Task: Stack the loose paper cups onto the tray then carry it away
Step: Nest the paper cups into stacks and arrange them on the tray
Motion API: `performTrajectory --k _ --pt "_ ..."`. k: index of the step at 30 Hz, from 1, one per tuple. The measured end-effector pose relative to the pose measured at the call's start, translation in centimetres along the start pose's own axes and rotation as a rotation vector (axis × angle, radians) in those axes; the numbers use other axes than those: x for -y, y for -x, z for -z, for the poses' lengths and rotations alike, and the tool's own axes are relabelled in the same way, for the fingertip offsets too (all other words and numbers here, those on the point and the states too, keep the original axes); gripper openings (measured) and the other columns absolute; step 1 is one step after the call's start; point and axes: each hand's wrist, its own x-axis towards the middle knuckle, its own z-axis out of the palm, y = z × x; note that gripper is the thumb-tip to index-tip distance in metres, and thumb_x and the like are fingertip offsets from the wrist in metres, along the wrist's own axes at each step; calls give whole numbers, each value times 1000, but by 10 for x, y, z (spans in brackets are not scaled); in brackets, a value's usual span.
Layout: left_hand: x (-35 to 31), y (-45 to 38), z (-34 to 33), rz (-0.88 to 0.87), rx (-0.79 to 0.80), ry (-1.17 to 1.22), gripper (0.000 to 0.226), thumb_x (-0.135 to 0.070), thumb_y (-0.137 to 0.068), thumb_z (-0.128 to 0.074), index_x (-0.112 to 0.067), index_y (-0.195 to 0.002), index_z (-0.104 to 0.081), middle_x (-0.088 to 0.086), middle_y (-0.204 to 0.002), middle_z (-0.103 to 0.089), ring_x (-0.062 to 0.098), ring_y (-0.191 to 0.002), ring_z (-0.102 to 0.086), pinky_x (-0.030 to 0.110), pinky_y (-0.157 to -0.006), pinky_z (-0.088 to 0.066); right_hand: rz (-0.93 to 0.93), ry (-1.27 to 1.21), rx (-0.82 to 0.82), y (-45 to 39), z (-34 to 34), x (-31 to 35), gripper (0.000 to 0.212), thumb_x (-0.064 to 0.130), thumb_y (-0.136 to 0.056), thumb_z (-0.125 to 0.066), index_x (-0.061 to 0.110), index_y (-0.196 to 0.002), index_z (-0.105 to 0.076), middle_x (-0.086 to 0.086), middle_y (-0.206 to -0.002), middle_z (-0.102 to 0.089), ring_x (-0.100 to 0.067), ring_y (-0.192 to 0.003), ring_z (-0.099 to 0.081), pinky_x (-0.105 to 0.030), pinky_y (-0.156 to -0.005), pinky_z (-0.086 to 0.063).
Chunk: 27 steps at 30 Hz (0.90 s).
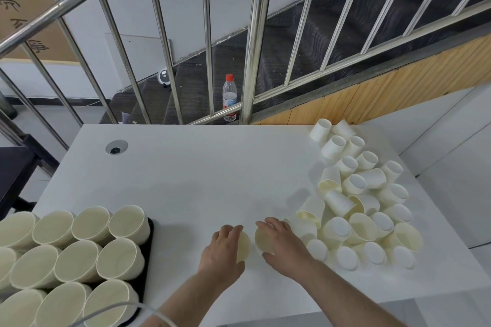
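While scanning from the left edge, finding a dark tray (150, 236) packed with tall nested stacks of paper cups (79, 244), mouths up, rims crowding one another, likely parked close so each new stack travels only a short way. Moving across bare white counter (186, 180) to the middle: left hand (223, 249) curling round one cup (243, 245), right hand (281, 244) wrapping another cup (263, 240), the two cups held just beside each other, apparently lining up to nest one into the other. Cannot tell which end goes in first, fingers covering most of both. Sliding right: a loose pile of cups (356, 210) lying tumbled on their sides and upside down, heaped against the right forearm's reach, plenty yet to stack. Judging the job as well under way but nowhere near carrying time. Behind the counter, beyond the steel railing (255, 34), standing a water bottle (229, 98) with a red cap.
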Motion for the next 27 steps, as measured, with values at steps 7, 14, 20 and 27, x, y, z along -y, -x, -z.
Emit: performTrajectory --k 7,14,20,27 --pt "8 3 11 -57 -35 56 72 -27 -80 -57 -29 -144 -23 -6 -142 -29 19 -127 -37 29 -93 -45 -26 -63 -114 3 0 15 73 21 -85 -63 29 -149 -28 9 -143 -28 -18 -131 -29 -28 -95 -46" --pt "10 33 28 -72 -132 103 70 -27 -83 -56 -31 -145 -24 -4 -141 -29 20 -122 -43 29 -93 -44 17 -65 -194 24 15 45 71 19 -82 -62 29 -147 -33 8 -139 -29 -15 -132 -28 -24 -92 -46" --pt "16 87 29 -41 -239 151 67 -29 -86 -57 -33 -146 -25 -2 -143 -27 19 -129 -35 27 -98 -40 107 -101 -230 49 17 72 71 19 -81 -62 30 -145 -34 9 -139 -27 -13 -132 -27 -22 -87 -48" --pt "39 157 36 8 -424 178 64 -30 -85 -60 -25 -144 -35 -2 -141 -34 20 -129 -36 20 -101 -32 252 -128 -224 78 -2 125 71 19 -81 -60 29 -146 -33 8 -141 -26 -14 -132 -26 -23 -87 -47"
